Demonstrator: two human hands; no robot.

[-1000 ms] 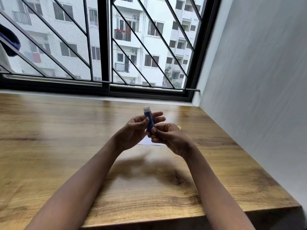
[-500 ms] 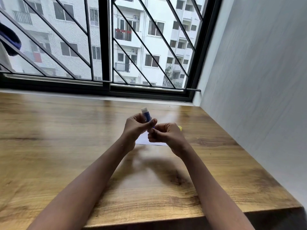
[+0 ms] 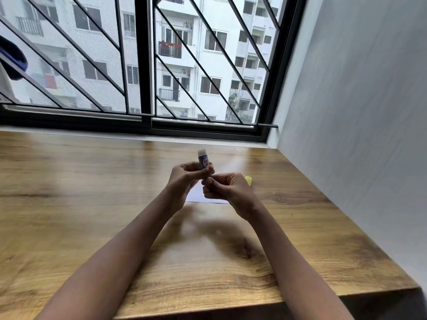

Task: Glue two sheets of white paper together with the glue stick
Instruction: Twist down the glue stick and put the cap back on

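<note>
A blue glue stick (image 3: 203,159) with white glue showing at its top stands upright between both hands, above the table. My left hand (image 3: 184,176) grips its barrel with fingers and thumb. My right hand (image 3: 225,188) pinches its lower end, which is hidden by the fingers. White paper (image 3: 198,197) lies flat on the table under the hands; only a strip of it shows, so I cannot tell how many sheets there are. A small yellow cap (image 3: 248,180) lies on the table just right of my right hand.
The wooden table (image 3: 92,204) runs to a barred window (image 3: 143,65) at the back and a grey wall (image 3: 358,135) on the right. Its front edge is near the bottom of the view.
My left fingers have closed round the glue stick's barrel, having been more spread a second ago. Both hands stay above the paper.
</note>
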